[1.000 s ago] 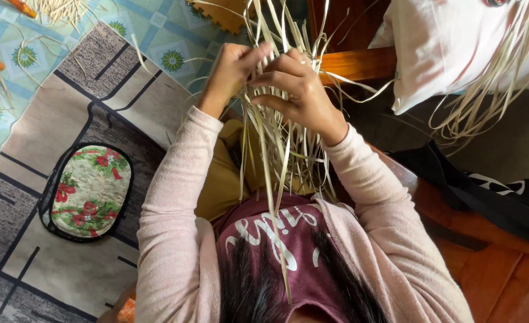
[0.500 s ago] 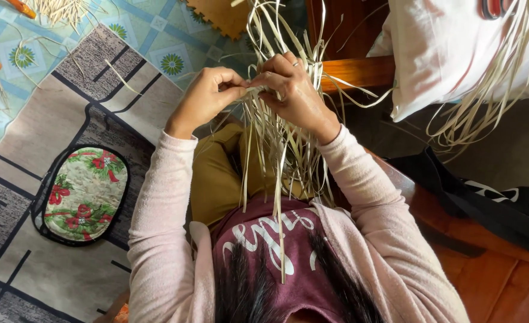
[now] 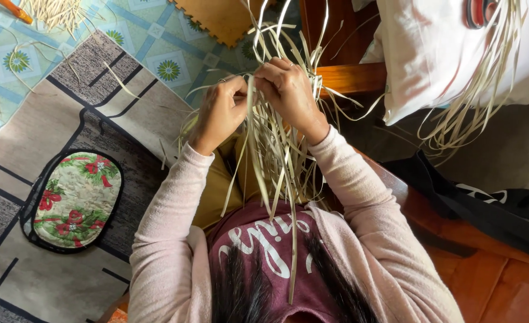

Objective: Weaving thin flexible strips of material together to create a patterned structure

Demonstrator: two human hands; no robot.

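Note:
A loose bundle of pale straw strips (image 3: pixel 273 149) hangs from my hands down over my lap and chest. My left hand (image 3: pixel 219 113) pinches strips on the left side of the bundle, fingers curled around them. Right beside it, my right hand (image 3: pixel 288 90) grips the top of the bundle, knuckles up. The two hands almost touch. More strip ends (image 3: pixel 276 30) stick up past my fingers. Pink sleeves cover both forearms.
A floral oval cushion (image 3: pixel 76 200) lies on the grey patterned rug (image 3: pixel 43 125) at left. Cut straw pieces (image 3: pixel 55 12) lie on the tiled mat at the top. A white pillow (image 3: pixel 450 54) draped with straw strips (image 3: pixel 474 113) and a black bag (image 3: pixel 486 206) sit at right.
My left hand has shifted right, closing in on the right hand. The bundle has swung slightly with the hands.

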